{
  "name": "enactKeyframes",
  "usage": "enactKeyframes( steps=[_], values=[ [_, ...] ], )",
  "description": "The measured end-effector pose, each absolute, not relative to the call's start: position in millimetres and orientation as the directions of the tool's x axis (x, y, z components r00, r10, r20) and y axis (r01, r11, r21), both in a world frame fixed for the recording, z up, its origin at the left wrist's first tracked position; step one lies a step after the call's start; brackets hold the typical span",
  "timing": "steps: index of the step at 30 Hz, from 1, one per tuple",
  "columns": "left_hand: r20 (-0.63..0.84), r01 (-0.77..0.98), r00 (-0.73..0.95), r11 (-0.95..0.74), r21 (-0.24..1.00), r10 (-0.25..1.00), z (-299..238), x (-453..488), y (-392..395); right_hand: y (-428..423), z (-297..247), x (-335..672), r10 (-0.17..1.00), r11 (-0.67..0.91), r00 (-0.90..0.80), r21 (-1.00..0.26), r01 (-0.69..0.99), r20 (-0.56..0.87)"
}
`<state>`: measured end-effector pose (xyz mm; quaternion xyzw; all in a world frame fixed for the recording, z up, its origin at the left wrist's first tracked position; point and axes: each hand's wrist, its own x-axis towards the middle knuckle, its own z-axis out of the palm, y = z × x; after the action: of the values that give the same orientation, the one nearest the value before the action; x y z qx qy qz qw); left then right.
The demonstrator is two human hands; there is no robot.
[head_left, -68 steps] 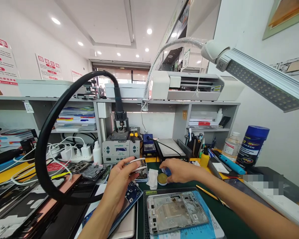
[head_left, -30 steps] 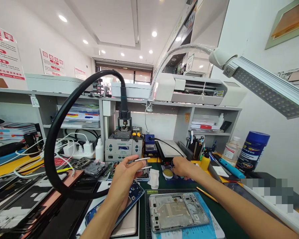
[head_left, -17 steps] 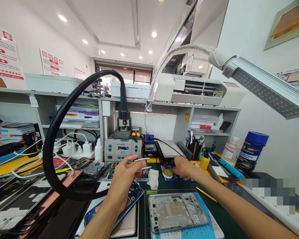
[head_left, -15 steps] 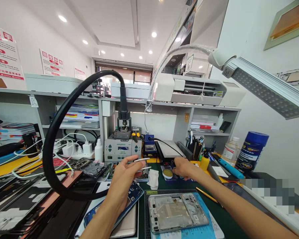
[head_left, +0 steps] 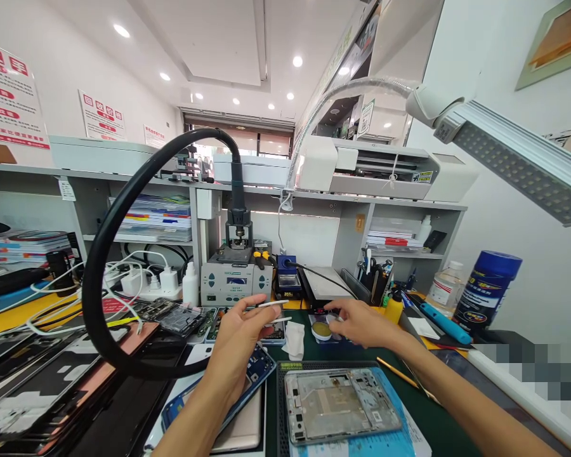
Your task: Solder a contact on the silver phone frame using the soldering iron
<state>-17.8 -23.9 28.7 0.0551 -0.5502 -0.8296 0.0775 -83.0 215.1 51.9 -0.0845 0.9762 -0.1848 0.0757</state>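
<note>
My left hand (head_left: 238,336) is closed on a pair of white tweezers (head_left: 273,304), whose two tips point right and stand apart. Reaching forward on the right, my right hand (head_left: 359,322) has its index finger and thumb spread beside a small round tin of yellowish paste (head_left: 321,330); nothing shows between them. A crumpled white tissue (head_left: 294,341) lies between the two hands. Nearer to me, an opened phone frame (head_left: 340,406) rests on a blue mat (head_left: 400,422). Under my left forearm is a blue phone frame (head_left: 261,371), partly hidden.
A thick black hose (head_left: 95,254) loops up on the left to the hot-air station (head_left: 235,282). Behind the tin stand a blue soldering station (head_left: 288,279) and a flat grey device (head_left: 326,285). Phone parts (head_left: 42,387) pile up at left; a spray can (head_left: 488,289) stands at right.
My right hand has lifted slightly, and its index finger has drawn back from the front of the flat grey device and straightened. The left hand keeps its hold on the tweezers. The view has shifted slightly.
</note>
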Motion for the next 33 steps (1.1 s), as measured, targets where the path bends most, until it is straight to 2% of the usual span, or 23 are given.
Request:
enactKeyframes(
  steps=[5, 10, 15, 18, 33],
  values=[
    [-0.009, 0.064, -0.983, -0.386, 0.920, -0.183, 29.2, -17.4, -22.9, 213.2, 41.8, -89.2, -0.193, 0.845, -0.978, -0.520, -0.125, -0.079],
    [-0.009, 0.061, -0.984, -0.380, 0.923, -0.180, 29.9, -16.4, -22.8, 208.8, 20.6, -98.9, -0.141, 0.821, -0.990, -0.562, -0.105, -0.020],
    [-0.005, 0.067, -0.983, -0.386, 0.920, -0.182, 29.3, -16.5, -23.3, 205.9, 4.4, -104.4, -0.119, 0.837, -0.989, -0.527, -0.145, 0.083],
    [-0.011, 0.067, -0.981, -0.389, 0.919, -0.193, 29.0, -17.3, -23.5, 208.7, 1.4, -105.4, -0.135, 0.861, -0.986, -0.481, -0.166, 0.097],
    [0.000, 0.085, -0.978, -0.396, 0.914, -0.210, 29.4, -16.7, -22.1, 219.0, 6.3, -107.1, -0.286, 0.903, -0.955, -0.355, -0.241, -0.080]
  ],
)
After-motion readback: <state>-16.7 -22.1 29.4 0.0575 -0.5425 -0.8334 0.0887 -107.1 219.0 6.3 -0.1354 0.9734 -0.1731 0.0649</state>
